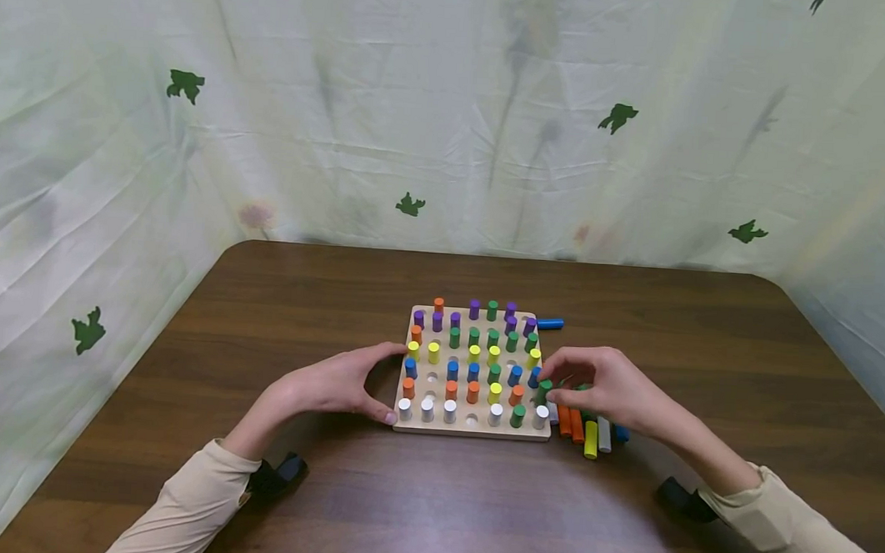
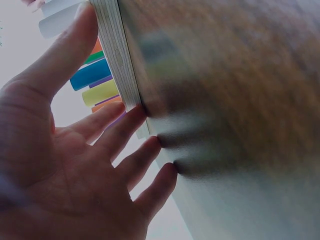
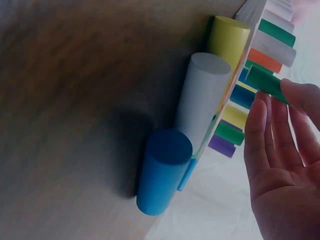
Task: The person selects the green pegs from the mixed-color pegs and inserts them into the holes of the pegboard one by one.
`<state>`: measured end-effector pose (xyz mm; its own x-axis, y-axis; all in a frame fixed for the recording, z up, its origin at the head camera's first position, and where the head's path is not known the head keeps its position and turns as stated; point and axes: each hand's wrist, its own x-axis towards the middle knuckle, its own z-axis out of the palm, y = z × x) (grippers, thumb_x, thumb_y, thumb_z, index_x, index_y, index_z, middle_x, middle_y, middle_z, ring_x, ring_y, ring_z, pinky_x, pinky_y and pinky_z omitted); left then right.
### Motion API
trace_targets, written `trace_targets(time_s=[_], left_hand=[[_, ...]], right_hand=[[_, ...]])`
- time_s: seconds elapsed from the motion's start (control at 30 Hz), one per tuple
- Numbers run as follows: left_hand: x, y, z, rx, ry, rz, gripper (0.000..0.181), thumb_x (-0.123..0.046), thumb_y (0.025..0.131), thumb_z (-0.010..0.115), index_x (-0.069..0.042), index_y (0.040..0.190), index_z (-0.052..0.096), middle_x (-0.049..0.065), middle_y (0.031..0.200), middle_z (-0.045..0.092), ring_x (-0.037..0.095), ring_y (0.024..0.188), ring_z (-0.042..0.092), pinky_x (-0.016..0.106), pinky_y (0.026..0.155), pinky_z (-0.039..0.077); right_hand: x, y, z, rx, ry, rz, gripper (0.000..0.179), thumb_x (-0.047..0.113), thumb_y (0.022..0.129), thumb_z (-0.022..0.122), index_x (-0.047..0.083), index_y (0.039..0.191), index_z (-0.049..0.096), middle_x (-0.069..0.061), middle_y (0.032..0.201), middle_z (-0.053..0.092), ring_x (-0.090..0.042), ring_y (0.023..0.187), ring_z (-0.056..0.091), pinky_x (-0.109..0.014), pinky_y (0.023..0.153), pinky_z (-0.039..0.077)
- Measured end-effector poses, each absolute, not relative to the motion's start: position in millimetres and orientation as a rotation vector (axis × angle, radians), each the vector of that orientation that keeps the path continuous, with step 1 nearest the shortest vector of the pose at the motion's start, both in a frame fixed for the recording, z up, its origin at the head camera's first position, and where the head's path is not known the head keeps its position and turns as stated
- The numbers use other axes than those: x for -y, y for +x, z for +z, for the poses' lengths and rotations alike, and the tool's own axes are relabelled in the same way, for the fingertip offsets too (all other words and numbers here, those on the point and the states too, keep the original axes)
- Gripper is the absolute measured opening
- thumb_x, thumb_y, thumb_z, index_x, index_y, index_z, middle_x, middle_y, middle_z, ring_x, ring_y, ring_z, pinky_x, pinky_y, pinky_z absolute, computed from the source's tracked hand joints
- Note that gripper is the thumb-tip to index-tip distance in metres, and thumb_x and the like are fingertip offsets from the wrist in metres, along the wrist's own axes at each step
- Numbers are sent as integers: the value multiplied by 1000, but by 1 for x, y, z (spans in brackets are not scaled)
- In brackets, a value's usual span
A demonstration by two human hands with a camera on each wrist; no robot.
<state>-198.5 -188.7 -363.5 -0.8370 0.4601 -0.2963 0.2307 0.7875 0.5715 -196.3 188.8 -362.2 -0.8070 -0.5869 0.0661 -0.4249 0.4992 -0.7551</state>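
green peg (image 1: 545, 391) was at pegboard's (image 1: 472, 432) right edge | right hand (image 1: 613, 390) pinched it, thumb against fingers | left hand (image 1: 335, 384) touched left edge, fingers extended, grasping nothing | loose pegs (image 1: 591, 440) lay right, on brown table (image 1: 475, 512)

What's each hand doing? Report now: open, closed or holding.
Left hand: open, touching the edge of the pegboard.
Right hand: closed, pinching a green peg.

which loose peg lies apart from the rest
The blue peg beside the far right corner of the board; the other loose pegs lie bunched by the right hand.
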Motion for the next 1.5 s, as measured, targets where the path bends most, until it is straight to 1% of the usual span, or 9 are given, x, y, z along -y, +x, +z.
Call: trace_targets(time_s=[0.27, 0.53, 0.83, 1.03, 1.17, 1.33, 1.5], left_hand=[[188, -199, -363, -2552, 535, 749, 98, -42, 74, 86, -11, 151, 35, 14, 153, 36, 34, 139, 34, 56, 111, 28], [189, -200, -364, -2553, 532, 747, 98, -42, 73, 86, -11, 151, 35, 13, 153, 36, 33, 139, 34, 55, 111, 28], [188, -199, -364, -2551, 528, 744, 98, -43, 73, 86, -12, 151, 35, 14, 153, 36, 33, 139, 34, 55, 111, 28], [189, -199, -364, -2548, 527, 746, 98, -43, 73, 86, -12, 151, 35, 13, 153, 36, 33, 139, 34, 55, 111, 28], [188, -199, -363, -2554, 532, 739, 98, -43, 73, 86, -12, 151, 35, 14, 153, 36, 34, 138, 35, 56, 110, 29], [188, -200, -364, -2554, 525, 744, 98, -42, 73, 86, -12, 151, 35, 13, 153, 36, 33, 139, 34, 55, 111, 28], [189, -199, -363, -2550, 545, 755, 98, -42, 74, 86, -10, 151, 34, 15, 153, 36, 34, 138, 35, 55, 111, 28]], right_hand=[[-185, -196, -364, -2557, -899, -1143, 20, 10, 85, 78, 17, 102, 70, 7, 99, 68, -14, 87, 64, -29, 80, 55], [-182, -197, -361, -2577, -941, -1078, 21, 9, 85, 77, 19, 102, 70, 10, 100, 68, -11, 88, 63, -29, 82, 55], [-185, -195, -359, -2609, -974, -1054, 21, 7, 85, 77, 17, 103, 71, 7, 101, 69, -10, 87, 63, -30, 81, 55], [-193, -194, -357, -2595, -947, -1109, 20, 6, 88, 74, 15, 105, 71, 5, 101, 70, -11, 88, 64, -32, 81, 55], [-202, -193, -353, -2630, -914, -1117, 17, 9, 89, 74, 12, 106, 71, 3, 101, 70, -13, 90, 63, -31, 81, 55], [-214, -194, -351, -2713, -850, -1088, 17, 12, 89, 75, 12, 105, 72, 3, 100, 69, -14, 90, 62, -29, 80, 55], [-221, -195, -354, -2743, -776, -1019, 17, 15, 89, 75, 13, 105, 71, 5, 98, 68, -14, 87, 61, -29, 78, 55]])
